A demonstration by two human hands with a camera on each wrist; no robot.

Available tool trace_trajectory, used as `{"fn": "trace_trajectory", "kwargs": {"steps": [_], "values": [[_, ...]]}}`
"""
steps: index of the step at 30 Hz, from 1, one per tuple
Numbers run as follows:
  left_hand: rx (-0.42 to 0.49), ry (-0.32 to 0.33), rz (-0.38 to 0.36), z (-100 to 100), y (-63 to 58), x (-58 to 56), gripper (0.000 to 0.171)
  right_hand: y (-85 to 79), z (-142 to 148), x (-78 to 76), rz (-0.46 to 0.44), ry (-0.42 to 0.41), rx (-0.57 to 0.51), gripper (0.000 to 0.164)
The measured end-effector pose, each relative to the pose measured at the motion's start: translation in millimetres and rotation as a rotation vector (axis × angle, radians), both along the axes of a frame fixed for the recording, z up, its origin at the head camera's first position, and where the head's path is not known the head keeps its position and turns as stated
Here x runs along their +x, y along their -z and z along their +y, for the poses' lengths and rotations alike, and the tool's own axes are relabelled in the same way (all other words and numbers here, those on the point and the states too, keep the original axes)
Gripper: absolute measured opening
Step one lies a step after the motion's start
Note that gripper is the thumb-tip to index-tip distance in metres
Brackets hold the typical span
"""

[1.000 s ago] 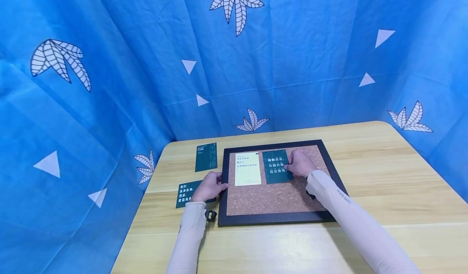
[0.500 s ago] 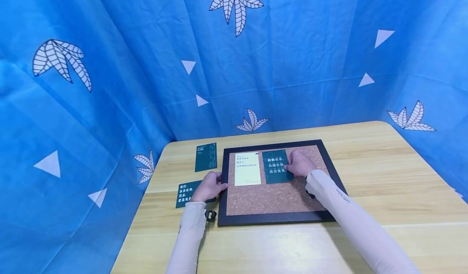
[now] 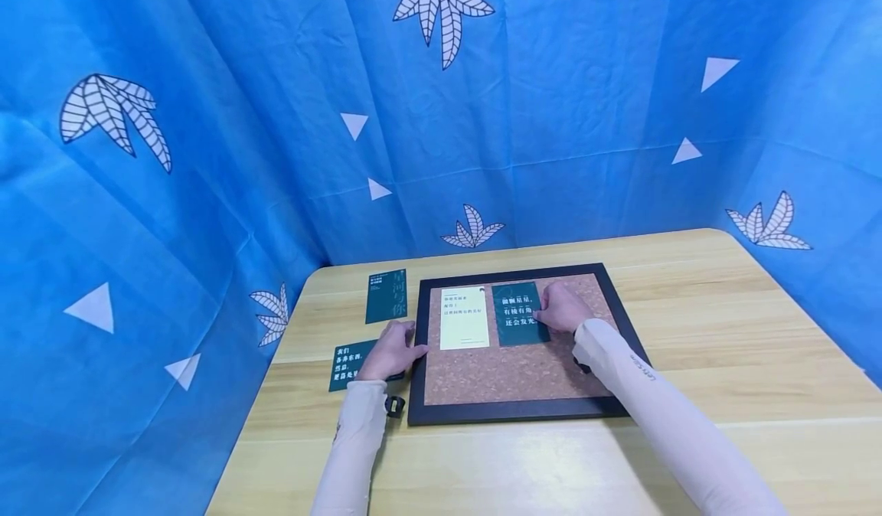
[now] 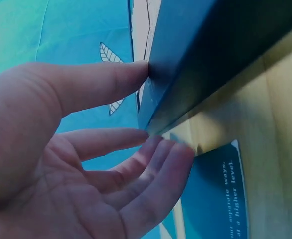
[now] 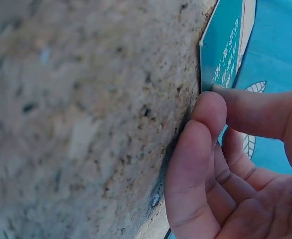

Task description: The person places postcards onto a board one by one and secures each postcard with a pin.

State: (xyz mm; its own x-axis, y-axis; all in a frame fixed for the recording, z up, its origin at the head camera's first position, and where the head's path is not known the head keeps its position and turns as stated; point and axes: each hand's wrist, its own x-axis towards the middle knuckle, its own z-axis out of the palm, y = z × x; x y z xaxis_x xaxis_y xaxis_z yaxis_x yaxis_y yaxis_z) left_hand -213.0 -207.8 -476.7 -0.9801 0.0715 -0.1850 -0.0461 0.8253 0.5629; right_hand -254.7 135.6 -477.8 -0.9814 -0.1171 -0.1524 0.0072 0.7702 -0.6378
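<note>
A black-framed cork board point(image 3: 506, 378) lies on the table. My left hand point(image 3: 390, 351) holds its left side, the thumb point(image 4: 131, 77) on the frame's face and the fingers point(image 4: 171, 174) along the outer edge. At the right, my right hand point(image 3: 566, 308) pinches the right edge of a dark green card point(image 3: 513, 334) with white writing between thumb and index finger, as the right wrist view shows; the card lies over the cork. Beside it, to the left, lies a pale yellow card point(image 3: 463, 332), a small dark spot at its top right corner.
Two more green cards lie on the wooden table point(image 3: 482, 470) left of the board: an upright card point(image 3: 386, 295) at the back and a wide card point(image 3: 347, 364) partly hidden by my left hand. A blue patterned curtain point(image 3: 551, 118) hangs behind and at the sides.
</note>
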Motion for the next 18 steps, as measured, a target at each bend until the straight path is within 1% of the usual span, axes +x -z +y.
{"fn": "trace_trajectory", "kwargs": {"steps": [3,6,9,11,14,18], "values": [[-0.015,-0.009,0.071,3,-1.4,1.0,0.063,-0.5,0,-0.1,0.008,-0.004,0.009,0.032],[-0.021,-0.001,0.135,8,-5.1,-0.3,0.062,-1.1,-1,-0.5,0.009,-0.007,0.014,0.032],[-0.042,0.048,0.183,15,-12.3,-3.2,0.057,-1.2,-2,-0.5,0.008,-0.003,0.016,0.033],[-0.065,0.105,0.208,22,-17.7,-5.3,0.052,-1.0,-1,-0.5,0.01,-0.002,0.016,0.033],[-0.132,0.219,0.252,36,-23.3,-8.6,0.047,-0.5,-2,-0.4,0.017,-0.002,0.014,0.033],[-0.254,0.375,0.289,55,-24.2,-11.1,0.046,-0.3,-2,0.7,0.021,0.004,0.027,0.032]]}}
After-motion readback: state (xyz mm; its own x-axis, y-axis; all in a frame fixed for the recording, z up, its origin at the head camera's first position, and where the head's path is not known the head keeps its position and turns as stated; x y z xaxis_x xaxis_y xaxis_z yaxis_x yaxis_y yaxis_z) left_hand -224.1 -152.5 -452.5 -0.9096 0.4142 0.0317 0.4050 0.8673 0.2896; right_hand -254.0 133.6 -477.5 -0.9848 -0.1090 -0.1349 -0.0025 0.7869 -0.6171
